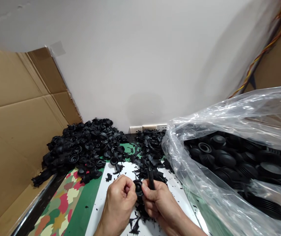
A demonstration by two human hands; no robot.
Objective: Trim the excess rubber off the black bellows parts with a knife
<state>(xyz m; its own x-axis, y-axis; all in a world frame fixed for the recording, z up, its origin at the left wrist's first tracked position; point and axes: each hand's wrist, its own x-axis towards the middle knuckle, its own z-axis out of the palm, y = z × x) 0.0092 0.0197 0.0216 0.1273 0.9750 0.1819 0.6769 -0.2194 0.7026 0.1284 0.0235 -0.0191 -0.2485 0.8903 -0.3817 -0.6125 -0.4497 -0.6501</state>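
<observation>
Black, rubber-like round part (138,188) sits between our 2 hands, its ringed face showing. Our right hand (158,200) is clamped on it, thumb laid along the part's right edge, and also carries 1 slim dark stick (150,176) standing up beside the thumb; what kind of tool, we cannot tell. Our left hand (119,204) is curled closed, knuckles up, fingertips tucked in at the part's left edge; whether they pinch anything, we cannot tell. Below and between the hands, torn black scraps (134,226) lie on a white sheet (100,201). Beyond our left hand and to its left: a large heap of ribbed pieces (86,146), reaching onto a green strip (85,200) and a patterned cover (63,206). Ahead of our right hand, a smaller mound of shavings (152,141) lies near sockets (162,127) at the foot of a pale wall (130,59). Right of our right hand, a clear plastic bag (173,139) gapes open, many black pieces (225,158) inside. Far left of both hands, cardboard (19,111); far right and beyond, a twisted yellow-and-red cable (256,61).
</observation>
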